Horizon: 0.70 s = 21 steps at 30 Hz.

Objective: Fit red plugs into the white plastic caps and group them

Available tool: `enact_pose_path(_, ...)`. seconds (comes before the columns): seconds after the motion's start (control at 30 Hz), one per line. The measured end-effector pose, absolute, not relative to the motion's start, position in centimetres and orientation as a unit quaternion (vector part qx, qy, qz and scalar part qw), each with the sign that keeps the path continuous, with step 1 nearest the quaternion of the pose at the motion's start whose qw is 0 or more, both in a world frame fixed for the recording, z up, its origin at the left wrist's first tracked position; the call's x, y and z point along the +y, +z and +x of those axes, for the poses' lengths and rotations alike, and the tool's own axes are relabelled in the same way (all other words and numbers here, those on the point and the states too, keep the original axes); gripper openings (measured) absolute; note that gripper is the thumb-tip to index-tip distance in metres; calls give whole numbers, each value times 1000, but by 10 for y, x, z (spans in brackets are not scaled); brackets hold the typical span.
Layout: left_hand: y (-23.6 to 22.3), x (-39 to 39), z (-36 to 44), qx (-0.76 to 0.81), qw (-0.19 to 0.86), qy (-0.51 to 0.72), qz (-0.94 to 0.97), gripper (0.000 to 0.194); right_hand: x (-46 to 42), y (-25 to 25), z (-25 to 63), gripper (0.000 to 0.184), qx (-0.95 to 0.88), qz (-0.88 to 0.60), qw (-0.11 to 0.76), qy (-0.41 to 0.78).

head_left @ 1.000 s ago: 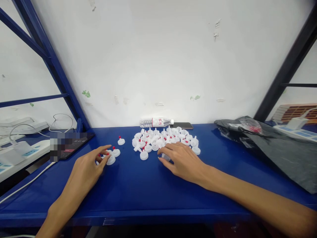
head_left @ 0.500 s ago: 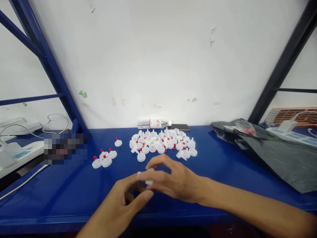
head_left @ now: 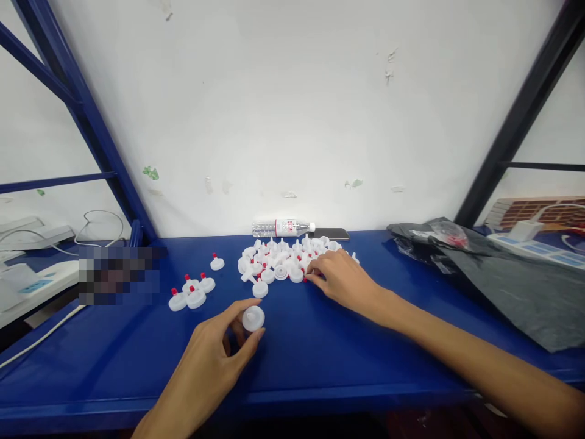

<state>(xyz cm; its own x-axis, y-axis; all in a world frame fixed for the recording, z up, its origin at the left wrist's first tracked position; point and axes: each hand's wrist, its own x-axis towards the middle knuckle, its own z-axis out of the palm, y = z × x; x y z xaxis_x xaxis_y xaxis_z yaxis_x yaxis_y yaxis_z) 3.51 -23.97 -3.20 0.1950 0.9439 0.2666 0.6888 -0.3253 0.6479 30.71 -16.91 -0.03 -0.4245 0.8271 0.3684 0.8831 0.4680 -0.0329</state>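
Note:
My left hand (head_left: 219, 350) pinches a white nozzle cap (head_left: 253, 318) between thumb and fingers above the blue table; its round face points toward me and no red tip shows on it. At the right side of a heap of white nozzle caps (head_left: 281, 259), my right hand (head_left: 340, 277) reaches in with its fingertips bent together among the pieces. Small red tips lie scattered in that heap. Whatever those right fingertips grip is too small to make out. Several white caps with red tips (head_left: 195, 297) stand upright to the left of the heap.
Behind the heap a clear plastic bottle (head_left: 283, 228) lies on its side, beside a dark phone (head_left: 331, 233). Dark plastic bags (head_left: 484, 286) cover the table's right part. White power strips (head_left: 41, 286) and cables sit at the far left. Blue shelf posts (head_left: 91, 122) frame the wall.
My right hand has moved away from my left hand, forward and right to the heap. The white nozzle cap now shows plainly in my left hand. The caps with red tips have not moved.

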Motion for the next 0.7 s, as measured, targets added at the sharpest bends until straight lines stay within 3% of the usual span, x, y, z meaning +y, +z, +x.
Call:
enact_pose_path(0.23, -28, -242, 37, 539, 201, 307, 758, 33, -166, -7, 303, 11, -850, -495, 178, -41)
enact_pose_path(0.33, -29, -241, 38, 535, 182, 298, 770, 34, -175, 2, 299, 10, -850, -454, 267, 4)
enact_pose_path(0.47, -32, -239, 39, 519, 186, 281, 786, 29, -198, 11, 284, 8, -839, -352, 386, 154)
enact_pose_path(0.57, -33, -238, 41, 506, 194, 266, 797, 19, -213, 8, 271, 5, -844, -325, 374, 206)
enact_pose_path(0.7, -31, -240, 41, 499, 209, 262, 799, 21, -220, -3, 261, 8, -840, -335, 363, 224)
